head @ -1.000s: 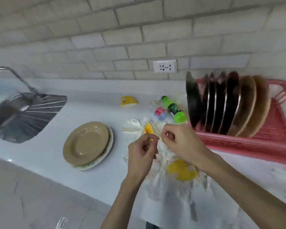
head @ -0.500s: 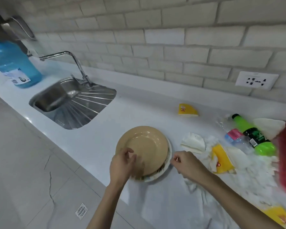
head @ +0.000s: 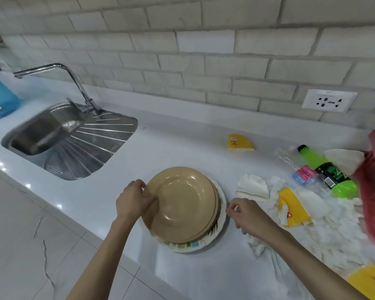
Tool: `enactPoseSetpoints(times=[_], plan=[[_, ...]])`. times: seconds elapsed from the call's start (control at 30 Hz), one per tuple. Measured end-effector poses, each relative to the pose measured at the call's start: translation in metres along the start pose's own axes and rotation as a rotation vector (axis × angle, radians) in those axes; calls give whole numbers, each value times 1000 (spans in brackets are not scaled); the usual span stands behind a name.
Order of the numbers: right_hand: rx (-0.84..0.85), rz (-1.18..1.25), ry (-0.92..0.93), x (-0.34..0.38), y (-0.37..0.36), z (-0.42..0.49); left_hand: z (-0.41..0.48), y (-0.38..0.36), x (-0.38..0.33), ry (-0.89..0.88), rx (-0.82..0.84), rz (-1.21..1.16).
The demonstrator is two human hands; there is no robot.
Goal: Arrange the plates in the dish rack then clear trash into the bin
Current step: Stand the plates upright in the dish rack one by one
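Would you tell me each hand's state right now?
Left hand: grips the top plate's rim.
Right hand: fingers curled beside the plates; cannot tell.

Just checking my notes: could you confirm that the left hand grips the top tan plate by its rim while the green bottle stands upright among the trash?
Not quite: the head view shows the green bottle lying on its side among the trash. The left hand does grip the top tan plate by its rim.
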State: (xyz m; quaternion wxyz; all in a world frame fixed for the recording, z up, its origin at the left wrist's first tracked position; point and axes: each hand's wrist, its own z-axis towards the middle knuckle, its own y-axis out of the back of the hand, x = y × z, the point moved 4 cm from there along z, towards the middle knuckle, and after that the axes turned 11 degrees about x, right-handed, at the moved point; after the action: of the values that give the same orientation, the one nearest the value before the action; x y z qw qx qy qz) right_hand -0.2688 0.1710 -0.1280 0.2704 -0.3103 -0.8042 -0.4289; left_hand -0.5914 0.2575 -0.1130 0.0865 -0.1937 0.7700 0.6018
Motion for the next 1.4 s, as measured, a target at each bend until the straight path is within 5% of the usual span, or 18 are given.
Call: enactPoseSetpoints(times=[0.47, 0.77, 1.13, 1.4], plan=[[-149, 322, 36, 10, 28, -21, -40, 10, -60, -238, 163, -900], [-437, 742, 202, -43, 83, -119, -113, -42, -168, -401, 299, -894], [-861, 488, 220, -145, 162, -325, -241, -163, -313, -520, 675, -794], [-921, 307, 214, -208, 231, -433, -326, -225, -407, -622, 793, -629]])
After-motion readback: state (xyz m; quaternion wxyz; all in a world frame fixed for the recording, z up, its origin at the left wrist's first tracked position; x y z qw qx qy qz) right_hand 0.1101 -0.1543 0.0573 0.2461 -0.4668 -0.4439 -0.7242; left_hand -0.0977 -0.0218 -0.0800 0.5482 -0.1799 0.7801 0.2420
